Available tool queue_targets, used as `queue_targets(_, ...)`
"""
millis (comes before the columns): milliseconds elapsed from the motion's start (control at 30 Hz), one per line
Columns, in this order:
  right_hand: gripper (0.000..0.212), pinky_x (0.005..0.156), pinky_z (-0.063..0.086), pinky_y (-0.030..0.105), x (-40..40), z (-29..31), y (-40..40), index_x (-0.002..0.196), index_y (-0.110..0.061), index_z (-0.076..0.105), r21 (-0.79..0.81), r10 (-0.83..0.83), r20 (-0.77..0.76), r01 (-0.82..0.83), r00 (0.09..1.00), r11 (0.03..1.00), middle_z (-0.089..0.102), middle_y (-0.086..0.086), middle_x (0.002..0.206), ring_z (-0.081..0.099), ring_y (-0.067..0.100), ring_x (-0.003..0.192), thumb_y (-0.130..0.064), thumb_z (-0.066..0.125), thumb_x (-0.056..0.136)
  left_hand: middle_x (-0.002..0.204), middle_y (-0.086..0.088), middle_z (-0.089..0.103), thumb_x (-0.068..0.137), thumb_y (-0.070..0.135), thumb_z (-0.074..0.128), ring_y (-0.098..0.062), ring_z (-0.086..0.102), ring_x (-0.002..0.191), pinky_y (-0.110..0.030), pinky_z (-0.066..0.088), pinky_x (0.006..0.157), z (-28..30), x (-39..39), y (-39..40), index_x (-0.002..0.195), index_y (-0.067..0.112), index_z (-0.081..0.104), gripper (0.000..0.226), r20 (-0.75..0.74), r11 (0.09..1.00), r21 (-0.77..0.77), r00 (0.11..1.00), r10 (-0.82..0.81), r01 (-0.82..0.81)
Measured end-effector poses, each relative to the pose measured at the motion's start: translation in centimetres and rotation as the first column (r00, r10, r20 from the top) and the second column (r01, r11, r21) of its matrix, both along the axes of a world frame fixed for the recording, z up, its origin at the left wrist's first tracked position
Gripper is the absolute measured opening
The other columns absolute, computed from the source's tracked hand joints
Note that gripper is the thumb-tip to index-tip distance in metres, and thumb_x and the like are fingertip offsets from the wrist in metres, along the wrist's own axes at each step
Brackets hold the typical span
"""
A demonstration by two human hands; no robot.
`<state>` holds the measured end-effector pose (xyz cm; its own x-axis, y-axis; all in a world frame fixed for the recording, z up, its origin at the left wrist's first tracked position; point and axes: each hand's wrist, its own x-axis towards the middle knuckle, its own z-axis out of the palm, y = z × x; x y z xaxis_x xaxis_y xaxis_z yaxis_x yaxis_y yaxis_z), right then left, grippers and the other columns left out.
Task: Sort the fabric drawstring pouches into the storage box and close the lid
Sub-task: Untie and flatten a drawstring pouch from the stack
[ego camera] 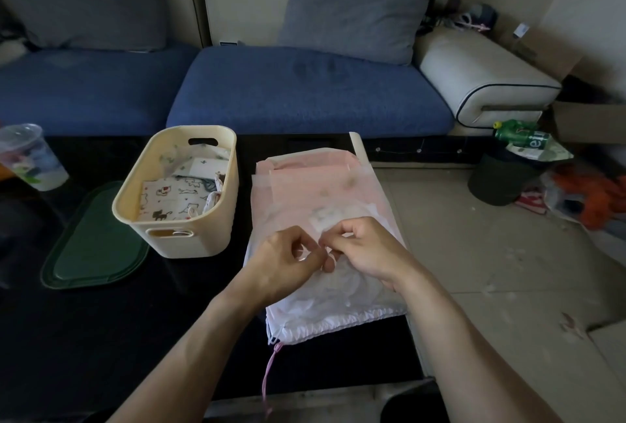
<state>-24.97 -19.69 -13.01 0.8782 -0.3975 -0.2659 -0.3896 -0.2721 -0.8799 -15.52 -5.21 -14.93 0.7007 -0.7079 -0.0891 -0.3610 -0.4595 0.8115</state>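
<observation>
Right now your left hand [288,258] and right hand [364,250] meet over the stack of pouches [321,219] on the black table [101,338], fingers of both curled in, fingertips close together. They seem to pinch something small at the top of the white pouch [338,304], but what sits between them is hidden by your own knuckles, so you can only be sure they are clenched on the pouch's thin material. The white pouch lies nearest you, its gathered hem toward the table edge, a pink drawstring [271,375] trailing off it and running out of clear view at the bottom. Under it, pink pouches [305,178] show further back; how many are stacked cannot be made out.

Left of the stack stands the cream storage box [176,236], open, with cat-print pouches [169,199] inside; those at the back are blurred by a translucent wrapper. The green lid [91,253] lies flat on the table, touching or just beside the box's left side. A plastic cup [30,158] is at the far left, near the frame edge. Behind runs a blue sofa [305,90].
</observation>
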Motion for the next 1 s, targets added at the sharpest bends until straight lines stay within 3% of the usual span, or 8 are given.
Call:
queue_targets(100,0.016,0.082,0.052,0.029,-0.1,0.2,0.0,0.089,-0.018,0.076,-0.046,-0.005,0.034,0.006,0.999,0.999,0.075,0.003,0.072,0.069,0.009,0.078,-0.029,0.065,0.094,0.055,0.013,0.052,0.081,0.048,0.073,-0.004,0.043,0.051,-0.018,0.033,0.053,0.4,0.1,0.3,0.072,0.018,0.070,0.032,-0.030,0.999,0.025,0.998,-0.047,0.048)
queue_targets(267,0.021,0.075,0.048,0.023,-0.1,0.2,0.0,0.094,-0.015,0.073,-0.055,0.061,0.058,-0.058,0.996,0.997,0.070,-0.006,0.065,0.065,0.002,0.070,-0.031,0.061,0.099,0.054,0.001,0.040,0.087,0.041,0.071,-0.012,0.030,0.053,-0.026,0.030,0.054,0.9,0.3,0.7,0.076,0.032,0.078,0.016,-0.116,0.980,-0.087,0.975,-0.190,0.180)
queue_targets(400,0.024,0.074,0.046,0.016,-0.3,0.4,0.2,0.099,-0.010,0.071,-0.028,0.119,0.059,-0.117,0.991,0.993,0.070,-0.001,0.067,0.065,0.003,0.070,-0.030,0.057,0.102,0.081,0.001,0.068,0.089,0.035,0.071,-0.007,0.059,0.072,-0.021,0.047,0.071,0.9,0.6,0.8,0.077,0.023,0.076,0.018,-0.110,0.988,-0.048,0.982,-0.151,0.146)
queue_targets(533,0.025,0.070,0.044,0.012,-0.4,0.6,0.2,0.098,-0.008,0.071,-0.002,0.119,0.080,-0.119,0.990,0.993,0.069,0.002,0.066,0.066,0.006,0.068,-0.029,0.057,0.102,0.100,-0.011,0.073,0.082,0.052,0.064,-0.027,0.066,0.097,-0.043,0.050,0.093,0.6,0.7,0.8,0.086,0.017,0.074,0.037,-0.275,0.985,-0.072,0.946,-0.169,0.155)
queue_targets(633,0.025,0.070,0.045,0.012,-0.4,0.8,0.1,0.097,-0.008,0.072,-0.005,0.107,0.076,-0.107,0.991,0.994,0.069,0.003,0.065,0.066,0.004,0.067,-0.028,0.058,0.102,0.089,-0.009,0.072,0.080,0.054,0.062,-0.020,0.062,0.080,-0.045,0.050,0.080,0.7,0.6,0.5,0.083,0.017,0.073,0.039,-0.183,0.987,-0.058,0.970,-0.159,0.150)
queue_targets(700,0.024,0.074,0.047,0.016,-0.4,0.8,0.1,0.095,-0.009,0.072,-0.023,0.084,0.059,-0.082,0.995,0.996,0.072,0.006,0.067,0.066,0.003,0.070,-0.028,0.059,0.101,0.066,0.012,0.066,0.089,0.037,0.067,0.003,0.055,0.065,-0.024,0.043,0.061,0.9,0.3,0.4,0.082,0.014,0.072,0.025,-0.106,0.986,-0.040,0.981,-0.163,0.160)
queue_targets(767,0.021,0.076,0.048,0.024,-0.2,0.5,0.2,0.095,-0.012,0.071,-0.040,0.047,0.028,-0.046,0.998,0.998,0.073,0.004,0.068,0.065,0.003,0.072,-0.029,0.060,0.098,0.065,0.016,0.061,0.087,0.030,0.072,0.004,0.055,0.065,-0.014,0.039,0.061,1.0,0.1,0.3,0.079,0.017,0.071,0.015,0.061,0.990,-0.031,0.989,-0.136,0.138)
queue_targets(1000,0.020,0.064,0.044,0.021,0.6,-0.1,0.3,0.096,-0.016,0.069,-0.076,-0.088,-0.055,0.084,0.995,0.994,0.070,-0.005,0.065,0.064,0.006,0.066,-0.033,0.061,0.099,0.061,0.010,0.053,0.076,0.040,0.078,0.001,0.055,0.061,-0.030,0.056,0.069,0.3,-0.9,0.0,0.111,0.025,0.062,0.041,0.375,0.987,-0.155,0.927,0.016,0.046)
